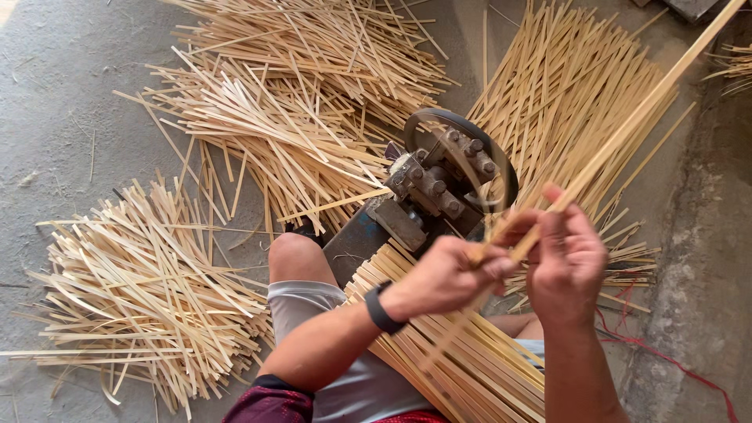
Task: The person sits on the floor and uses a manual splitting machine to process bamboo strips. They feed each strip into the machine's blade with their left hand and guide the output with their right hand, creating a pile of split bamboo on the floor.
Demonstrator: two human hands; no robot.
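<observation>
A grey concrete floor fills the view, and most of it lies under heaps of pale split bamboo strips. The largest heap spreads across the top centre, a second fans out at the upper right, and a third lies loose at the lower left. A tidier bundle of strips rests across the person's lap, running from beside the machine down toward the lower edge.

Between the heaps stands a small metal machine with bolted blocks and a dark belt ring round its wheel. The person's bare knee sits just left of its base. A thin red cord trails on the floor at the lower right.

A long bamboo strip slants from the top right corner down to the hands, just in front of the machine. The left hand, with a black band at the wrist, is closed on the strip's lower part, thumb and forefinger pinching it. The right hand grips the same strip a little higher, fingers curled round it with the forefinger raised along it; whether more than one strip is held there is hard to tell.
</observation>
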